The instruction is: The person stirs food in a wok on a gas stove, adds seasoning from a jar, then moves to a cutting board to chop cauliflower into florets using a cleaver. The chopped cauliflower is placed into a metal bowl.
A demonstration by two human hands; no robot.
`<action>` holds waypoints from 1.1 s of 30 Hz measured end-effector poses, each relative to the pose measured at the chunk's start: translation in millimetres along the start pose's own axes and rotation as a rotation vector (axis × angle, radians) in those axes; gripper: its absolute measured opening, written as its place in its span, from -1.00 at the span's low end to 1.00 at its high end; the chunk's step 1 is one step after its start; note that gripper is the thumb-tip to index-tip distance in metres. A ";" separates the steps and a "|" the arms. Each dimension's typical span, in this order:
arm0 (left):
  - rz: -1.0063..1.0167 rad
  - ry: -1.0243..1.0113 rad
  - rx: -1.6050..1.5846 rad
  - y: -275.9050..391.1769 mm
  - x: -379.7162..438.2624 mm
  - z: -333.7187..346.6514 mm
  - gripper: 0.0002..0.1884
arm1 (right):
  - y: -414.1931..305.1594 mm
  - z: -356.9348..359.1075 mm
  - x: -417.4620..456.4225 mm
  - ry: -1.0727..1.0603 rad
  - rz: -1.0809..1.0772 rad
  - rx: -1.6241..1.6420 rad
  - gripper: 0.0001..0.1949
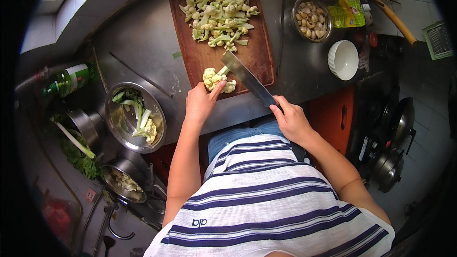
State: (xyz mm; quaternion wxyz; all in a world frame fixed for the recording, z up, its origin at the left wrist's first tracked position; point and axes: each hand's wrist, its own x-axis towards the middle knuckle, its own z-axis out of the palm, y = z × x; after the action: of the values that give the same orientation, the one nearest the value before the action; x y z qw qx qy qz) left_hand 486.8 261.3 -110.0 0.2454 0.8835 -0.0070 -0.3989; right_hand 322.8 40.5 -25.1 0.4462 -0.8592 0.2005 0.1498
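Note:
My left hand (204, 99) grips a cauliflower piece (211, 77) at the near edge of a wooden cutting board (250, 67). The handle of a cleaver (248, 78) is in my right hand (291, 117). Its blade slants up and left over the board, with the far end by the stem of the held piece. Farther up the board lies a heap of cut cauliflower florets (221, 14). A metal bowl (161, 114) left of my left hand holds leafy trimmings and a cauliflower chunk (148, 132).
Right of the board stand a bowl of garlic cloves (311, 19), a white bowl (342, 60) and a yellow-green bottle (348, 10). A green bottle (73, 79) lies at the left. Leafy greens (80, 153) and a metal pot (125, 182) are at the lower left.

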 end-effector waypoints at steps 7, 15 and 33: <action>0.480 0.407 -0.161 2.3 -18.4 12.3 -0.39 | -3.6 -10.0 -5.3 -0.042 -0.052 -0.149 -0.79; 0.427 0.386 -0.298 -4.1 -12.6 23.4 -0.48 | 7.5 -20.4 12.7 -0.130 -0.150 -0.367 -0.83; 0.014 0.112 -1.146 -16.7 1.3 -14.9 -0.51 | 40.9 -25.7 54.2 -0.049 -0.167 -0.283 -0.85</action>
State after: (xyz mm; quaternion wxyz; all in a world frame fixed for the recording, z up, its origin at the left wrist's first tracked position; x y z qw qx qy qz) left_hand 495.2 282.1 -109.9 0.6876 0.6292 0.2173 -0.2899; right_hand 352.7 -13.5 -63.3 0.3363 -0.9233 0.0941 0.1600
